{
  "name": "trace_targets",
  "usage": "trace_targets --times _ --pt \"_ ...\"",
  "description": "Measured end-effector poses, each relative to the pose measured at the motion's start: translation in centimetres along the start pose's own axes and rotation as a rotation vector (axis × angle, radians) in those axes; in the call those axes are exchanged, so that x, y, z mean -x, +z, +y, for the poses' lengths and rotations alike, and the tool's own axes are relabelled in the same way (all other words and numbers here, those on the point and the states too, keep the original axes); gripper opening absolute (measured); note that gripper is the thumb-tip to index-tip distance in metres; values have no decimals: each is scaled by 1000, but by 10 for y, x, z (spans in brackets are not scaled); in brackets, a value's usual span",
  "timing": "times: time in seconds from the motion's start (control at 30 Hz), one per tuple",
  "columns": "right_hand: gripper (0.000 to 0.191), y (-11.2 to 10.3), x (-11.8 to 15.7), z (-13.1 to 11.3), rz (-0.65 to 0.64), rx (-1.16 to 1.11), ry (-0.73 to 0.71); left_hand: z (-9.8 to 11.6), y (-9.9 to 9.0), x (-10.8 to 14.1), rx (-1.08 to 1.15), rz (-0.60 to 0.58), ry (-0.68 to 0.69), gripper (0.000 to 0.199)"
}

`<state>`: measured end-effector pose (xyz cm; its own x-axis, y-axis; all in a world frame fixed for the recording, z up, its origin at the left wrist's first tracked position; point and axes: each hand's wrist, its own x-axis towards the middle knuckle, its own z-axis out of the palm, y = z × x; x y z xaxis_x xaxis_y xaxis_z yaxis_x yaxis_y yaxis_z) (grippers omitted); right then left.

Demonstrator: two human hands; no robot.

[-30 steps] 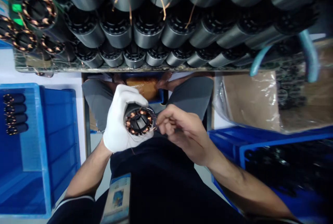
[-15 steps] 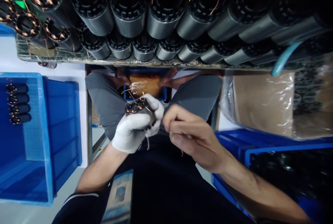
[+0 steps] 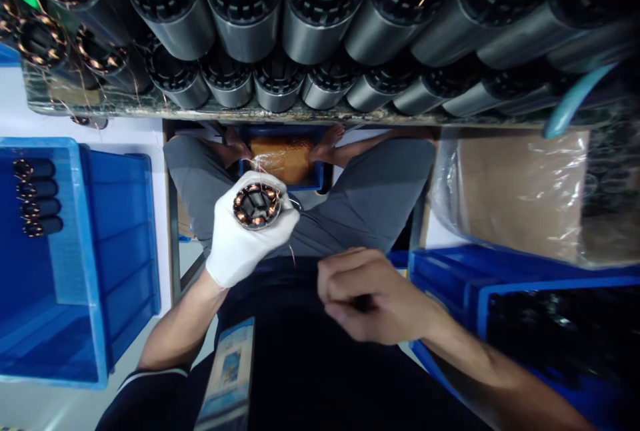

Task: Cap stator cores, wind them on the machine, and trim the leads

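Our gloved left hand (image 3: 245, 231) is wrapped around a motor stator (image 3: 257, 206) — its copper-wound end faces up toward us, above our lap, with loose wires trailing from it. Our bare right hand (image 3: 373, 294) is well apart from it, the fingers curled in; whether they pinch anything we cannot tell. Beyond the stator, rows of metal cylinders (image 3: 320, 37) stand on the bench — and a blue bin (image 3: 123, 244) sits to our left.
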<state>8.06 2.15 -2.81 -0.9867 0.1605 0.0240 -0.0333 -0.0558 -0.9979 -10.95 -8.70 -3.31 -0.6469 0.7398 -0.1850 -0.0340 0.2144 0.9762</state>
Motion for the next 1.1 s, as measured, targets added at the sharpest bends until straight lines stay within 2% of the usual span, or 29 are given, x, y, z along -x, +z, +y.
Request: trace_targets --times 0.07,0.17,0.23,0.27,0.37,0.5,0.6,0.67,0.77,0.87,0.97,1.03,1.1 --pt "37 -14 4 -7 115 -32 90 5 -4 3 -175 38 174 26" --pt "27 -25 -10 -21 334 -72 175 15 -11 14 -297 -34 221 56" --pt "39 -24 -28 -29 361 -104 216 20 -13 21 -309 -108 221 76" --pt "38 -22 -37 -31 362 -109 215 22 -14 23 -313 -139 219 81" --pt "12 -16 -52 -31 394 -85 183 22 -12 31 -350 -177 183 90" --pt "15 -14 -45 -24 437 -18 224 16 -8 38 -376 -128 105 105" --pt "16 -17 -39 -21 419 -22 260 11 -8 39 -320 -120 86 108" --pt "17 -20 -39 -21 352 -54 258 10 -9 37 -304 -168 69 103" --pt "22 -23 -43 -21 289 -68 172 12 -9 35 -306 -259 66 103" --pt "26 -21 -44 -20 426 -132 137 11 -5 36 -296 -253 100 111" --pt "29 -17 -41 -16 548 -319 200 9 1 38 -315 -132 191 107" --pt "27 -16 -37 -14 474 -441 251 8 3 38 -338 -91 247 101" --pt "41 -16 -36 -14 371 -453 290 5 3 38 -345 -120 280 99"
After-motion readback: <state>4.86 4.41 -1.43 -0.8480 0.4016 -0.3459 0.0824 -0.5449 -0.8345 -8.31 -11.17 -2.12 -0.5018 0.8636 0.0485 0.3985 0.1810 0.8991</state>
